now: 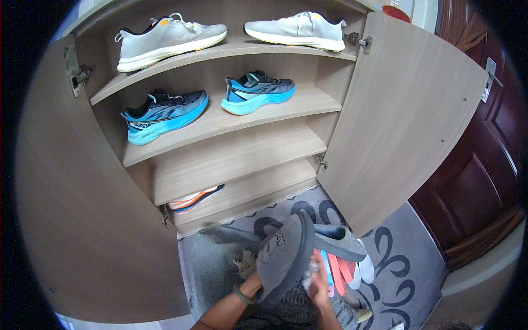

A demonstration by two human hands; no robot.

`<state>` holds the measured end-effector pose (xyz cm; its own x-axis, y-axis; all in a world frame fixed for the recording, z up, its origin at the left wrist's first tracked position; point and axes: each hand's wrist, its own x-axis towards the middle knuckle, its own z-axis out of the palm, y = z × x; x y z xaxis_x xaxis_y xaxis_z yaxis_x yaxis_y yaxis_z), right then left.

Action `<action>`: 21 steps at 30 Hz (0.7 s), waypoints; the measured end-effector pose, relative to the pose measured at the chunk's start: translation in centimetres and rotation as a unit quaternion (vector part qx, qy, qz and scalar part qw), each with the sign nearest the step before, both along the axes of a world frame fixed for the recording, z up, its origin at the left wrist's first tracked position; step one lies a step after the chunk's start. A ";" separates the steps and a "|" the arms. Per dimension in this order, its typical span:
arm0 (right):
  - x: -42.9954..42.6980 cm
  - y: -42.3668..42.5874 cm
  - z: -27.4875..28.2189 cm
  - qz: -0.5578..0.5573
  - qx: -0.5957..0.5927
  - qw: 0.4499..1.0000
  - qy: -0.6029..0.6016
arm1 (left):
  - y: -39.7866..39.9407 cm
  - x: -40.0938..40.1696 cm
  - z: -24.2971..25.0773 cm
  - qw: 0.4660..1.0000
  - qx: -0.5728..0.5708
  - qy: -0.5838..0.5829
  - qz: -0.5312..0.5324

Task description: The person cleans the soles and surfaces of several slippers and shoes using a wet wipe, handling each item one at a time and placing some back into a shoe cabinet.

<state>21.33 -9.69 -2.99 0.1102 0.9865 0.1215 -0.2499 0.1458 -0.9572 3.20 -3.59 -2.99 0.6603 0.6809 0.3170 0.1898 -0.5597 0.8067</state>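
A grey slipper with a dark sole is held up before me. My left hand is pushed into its opening, so the fingers are hidden. In my right hand is a blurred, crumpled white wipe or cloth, close to the slipper's sole. Just beyond that hand lies a second grey slipper. It rests over coral-pink slippers or straps, with a pair of pale, light-blue footwear beside them.
A wooden shoe cabinet stands ahead, its left door and right door swung open. White sneakers, blue running shoes and an orange-and-white shoe sit on its shelves. Patterned grey carpet reaches a dark red door.
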 end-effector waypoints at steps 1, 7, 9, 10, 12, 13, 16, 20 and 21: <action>0.3 0.7 1.6 -0.051 0.043 0.998 0.013 | 0.1 0.2 0.0 1.000 -0.005 -0.002 0.003; -2.2 0.3 8.6 -0.234 0.195 0.922 -0.239 | 0.3 -0.1 -0.1 1.000 -0.013 -0.002 0.024; -2.9 0.6 9.3 -0.235 0.211 0.906 -0.281 | 0.3 -0.3 -0.2 1.000 -0.014 0.004 0.026; -3.1 1.0 9.6 -0.281 0.158 0.902 -0.285 | 0.1 -0.4 -0.2 1.000 -0.013 0.008 0.027; -2.5 1.9 9.4 -0.295 0.133 0.921 -0.216 | -0.3 -0.6 -0.5 0.999 -0.015 0.015 0.025; -2.3 2.3 9.5 -0.286 0.134 0.938 -0.146 | -0.6 -0.7 -0.7 0.999 -0.015 0.021 0.022; -1.1 2.3 10.5 -0.243 0.100 0.957 -0.127 | -1.6 -1.3 -1.5 0.999 -0.014 0.043 0.009; 0.4 2.0 11.6 -0.153 0.073 0.965 -0.199 | -3.7 -2.3 -2.9 0.996 -0.010 0.081 -0.036; 0.8 1.8 11.8 -0.112 0.081 0.950 -0.281 | -4.4 -2.6 -3.2 0.995 -0.010 0.090 -0.049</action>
<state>22.13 -7.92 8.83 0.1877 0.9095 0.3709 0.3475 0.2917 -0.8912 0.64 -8.03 -6.14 0.7689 0.6150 0.1746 0.2775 -0.5670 0.7756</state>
